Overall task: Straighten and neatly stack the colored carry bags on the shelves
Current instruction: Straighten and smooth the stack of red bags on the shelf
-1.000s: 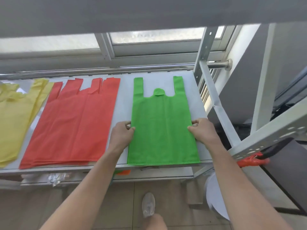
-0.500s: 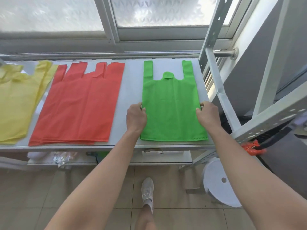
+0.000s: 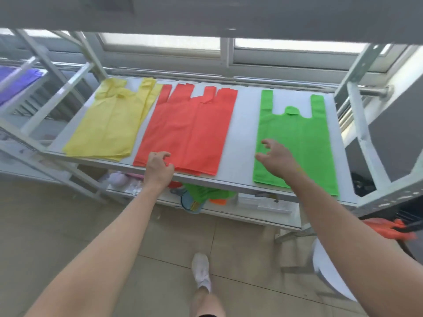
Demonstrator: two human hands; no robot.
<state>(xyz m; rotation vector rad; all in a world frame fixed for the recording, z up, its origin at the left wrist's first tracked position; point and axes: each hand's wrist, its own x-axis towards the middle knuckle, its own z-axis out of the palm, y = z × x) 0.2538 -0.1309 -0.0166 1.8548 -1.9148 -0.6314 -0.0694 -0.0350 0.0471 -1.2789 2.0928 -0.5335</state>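
Three piles of flat carry bags lie on the white shelf (image 3: 242, 133). The green bag (image 3: 297, 138) lies flat at the right, handles toward the window. The red stack (image 3: 190, 129) sits in the middle, its layers fanned out of line. The yellow stack (image 3: 109, 124) lies at the left, skewed. My left hand (image 3: 159, 168) hovers at the red stack's near edge, fingers loosely curled, holding nothing. My right hand (image 3: 275, 160) hangs over the green bag's left edge, fingers spread and loose, holding nothing.
Grey metal uprights (image 3: 357, 67) frame the shelf. A lower shelf (image 3: 247, 211) holds green and orange bags and small clutter. Purple bags (image 3: 16, 81) lie on a rack at the far left. A white stool (image 3: 329, 271) and orange bags (image 3: 389, 229) stand at the right.
Both hands let go of the green bag's sides and moved left; the left hand now reaches the red stack. The view swung left, showing the yellow stack and purple bags.
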